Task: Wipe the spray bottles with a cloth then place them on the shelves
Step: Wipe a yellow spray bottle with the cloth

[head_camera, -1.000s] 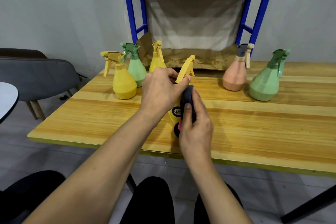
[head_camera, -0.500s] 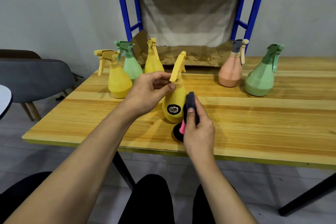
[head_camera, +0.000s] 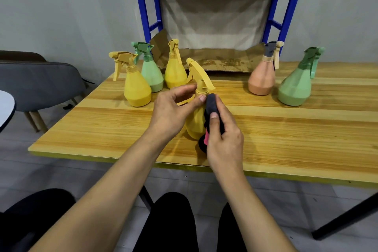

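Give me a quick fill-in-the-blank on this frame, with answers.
The left hand grips a ____ spray bottle while the right hand holds a dark cloth against it. Counting that one, ____ bottles are in view. The bottle farthest right is ____. Missing: yellow; six; green.

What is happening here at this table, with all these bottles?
A person sits at a wooden table and wipes a yellow spray bottle. The left hand holds it near the neck, and the right hand presses a dark cloth against its side. A group of three bottles stands at the back left, and a peach bottle and a green bottle at the back right. No bottle is on the blue shelves yet.
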A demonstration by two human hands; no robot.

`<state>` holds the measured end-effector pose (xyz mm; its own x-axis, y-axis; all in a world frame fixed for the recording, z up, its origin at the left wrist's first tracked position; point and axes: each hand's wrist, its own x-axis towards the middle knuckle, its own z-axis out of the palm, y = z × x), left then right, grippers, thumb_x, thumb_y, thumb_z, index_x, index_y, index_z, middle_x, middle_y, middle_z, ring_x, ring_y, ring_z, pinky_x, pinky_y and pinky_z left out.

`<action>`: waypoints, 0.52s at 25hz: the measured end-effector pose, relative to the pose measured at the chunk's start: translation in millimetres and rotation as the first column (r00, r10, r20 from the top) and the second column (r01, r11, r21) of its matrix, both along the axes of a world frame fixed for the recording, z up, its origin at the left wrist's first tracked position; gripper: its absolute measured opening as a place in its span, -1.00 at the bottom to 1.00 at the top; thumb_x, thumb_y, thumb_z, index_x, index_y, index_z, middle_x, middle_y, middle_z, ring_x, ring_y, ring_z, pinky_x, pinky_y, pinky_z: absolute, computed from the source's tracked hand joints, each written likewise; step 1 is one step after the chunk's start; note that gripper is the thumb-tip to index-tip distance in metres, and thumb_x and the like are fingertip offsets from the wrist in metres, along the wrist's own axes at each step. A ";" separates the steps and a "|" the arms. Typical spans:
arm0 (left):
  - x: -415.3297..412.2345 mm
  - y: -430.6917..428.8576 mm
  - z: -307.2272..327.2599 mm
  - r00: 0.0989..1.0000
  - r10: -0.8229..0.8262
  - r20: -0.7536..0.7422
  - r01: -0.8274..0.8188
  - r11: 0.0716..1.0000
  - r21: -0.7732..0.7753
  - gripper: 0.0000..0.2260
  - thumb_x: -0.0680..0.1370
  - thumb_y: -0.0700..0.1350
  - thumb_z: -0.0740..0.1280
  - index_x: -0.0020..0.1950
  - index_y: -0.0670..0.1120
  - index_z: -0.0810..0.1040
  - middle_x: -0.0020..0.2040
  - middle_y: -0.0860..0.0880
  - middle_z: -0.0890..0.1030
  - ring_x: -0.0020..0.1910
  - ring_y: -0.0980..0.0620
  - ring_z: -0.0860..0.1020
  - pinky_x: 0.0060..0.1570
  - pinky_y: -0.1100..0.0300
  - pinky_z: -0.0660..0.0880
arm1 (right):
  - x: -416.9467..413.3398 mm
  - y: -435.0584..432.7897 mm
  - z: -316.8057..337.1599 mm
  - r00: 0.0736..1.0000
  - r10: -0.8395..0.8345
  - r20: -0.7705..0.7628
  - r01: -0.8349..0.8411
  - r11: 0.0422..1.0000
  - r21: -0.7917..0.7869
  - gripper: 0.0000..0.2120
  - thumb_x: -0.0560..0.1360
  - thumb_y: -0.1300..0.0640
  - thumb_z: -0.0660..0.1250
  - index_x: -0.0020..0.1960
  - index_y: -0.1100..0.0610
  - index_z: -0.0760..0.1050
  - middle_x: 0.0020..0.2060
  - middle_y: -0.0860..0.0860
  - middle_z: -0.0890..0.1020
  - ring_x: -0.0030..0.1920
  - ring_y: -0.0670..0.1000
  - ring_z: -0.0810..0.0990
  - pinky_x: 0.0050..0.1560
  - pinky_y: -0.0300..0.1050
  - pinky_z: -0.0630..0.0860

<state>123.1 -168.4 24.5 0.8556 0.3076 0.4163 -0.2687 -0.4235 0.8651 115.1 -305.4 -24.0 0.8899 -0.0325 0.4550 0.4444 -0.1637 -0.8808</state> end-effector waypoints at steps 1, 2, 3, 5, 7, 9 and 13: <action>-0.4 -1.3 -0.9 1.000 0.002 0.003 -0.002 1.000 -0.023 -0.61 0.46 0.00 0.59 0.26 -0.01 0.68 0.03 0.24 0.69 0.07 0.33 0.66 0.12 0.34 0.59 | 1.0 0.8 0.8 1.000 0.002 0.004 -0.002 1.000 0.001 -0.60 0.69 0.14 0.20 0.52 0.00 0.40 0.42 -0.13 0.49 0.43 -0.24 0.39 0.41 -0.39 0.30; -1.0 -1.7 -1.5 1.000 0.000 0.003 0.000 0.999 -0.037 -0.60 0.46 0.01 0.58 0.28 -0.02 0.68 0.03 0.23 0.69 0.08 0.32 0.66 0.11 0.35 0.59 | 1.1 0.2 0.4 1.000 0.003 0.001 -0.003 1.000 0.008 -0.60 0.69 0.14 0.20 0.52 0.01 0.40 0.42 -0.12 0.49 0.43 -0.23 0.40 0.41 -0.37 0.31; -2.3 -0.8 -1.5 1.000 -0.009 -0.006 0.009 0.999 -0.038 -0.59 0.47 0.03 0.57 0.29 -0.01 0.67 0.05 0.22 0.69 0.11 0.33 0.65 0.13 0.36 0.58 | 0.0 -1.5 -1.3 1.000 0.004 -0.003 -0.004 1.000 0.016 -0.60 0.69 0.15 0.20 0.51 0.02 0.40 0.42 -0.11 0.50 0.43 -0.21 0.41 0.41 -0.36 0.33; -5.5 4.2 0.3 0.998 -0.052 -0.044 0.053 0.999 0.004 -0.59 0.51 0.07 0.52 0.35 0.02 0.64 0.13 0.19 0.69 0.18 0.35 0.61 0.22 0.32 0.56 | -2.2 -5.4 -6.1 1.000 0.009 -0.023 -0.008 1.000 0.024 -0.61 0.69 0.15 0.19 0.51 0.04 0.41 0.40 -0.10 0.52 0.41 -0.21 0.44 0.40 -0.34 0.36; -6.9 7.9 2.6 0.994 -0.077 -0.079 0.082 0.994 0.067 -0.57 0.55 0.06 0.48 0.40 0.02 0.60 0.13 0.20 0.68 0.17 0.38 0.60 0.25 0.26 0.56 | -1.3 -8.1 -7.5 0.998 0.011 -0.063 -0.010 1.000 0.020 -0.61 0.69 0.14 0.18 0.51 0.03 0.41 0.39 -0.11 0.53 0.39 -0.22 0.44 0.40 -0.32 0.37; -9.1 6.8 5.9 0.996 -0.046 -0.083 0.056 0.990 0.131 -0.56 0.55 0.06 0.47 0.42 0.00 0.58 0.07 0.27 0.64 0.10 0.45 0.59 0.21 0.29 0.57 | 0.4 -7.3 -2.7 0.999 -0.001 -0.032 0.000 1.000 -0.012 -0.60 0.69 0.15 0.19 0.52 0.02 0.40 0.41 -0.11 0.51 0.39 -0.25 0.41 0.38 -0.42 0.32; -10.5 0.7 6.6 0.999 0.000 -0.047 0.010 0.978 0.209 -0.57 0.55 0.10 0.47 0.40 0.03 0.60 0.04 0.19 0.66 0.09 0.30 0.64 0.16 0.15 0.63 | 2.6 -2.6 3.6 0.997 -0.016 0.073 0.021 0.998 -0.061 -0.59 0.69 0.15 0.19 0.53 0.03 0.38 0.41 -0.14 0.47 0.41 -0.25 0.39 0.37 -0.48 0.26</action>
<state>112.6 -167.7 31.1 0.8766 0.2136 0.4312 -0.2332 -0.5952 0.7690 117.7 -308.1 -20.4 0.8539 -0.0183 0.5201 0.5032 -0.2259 -0.8341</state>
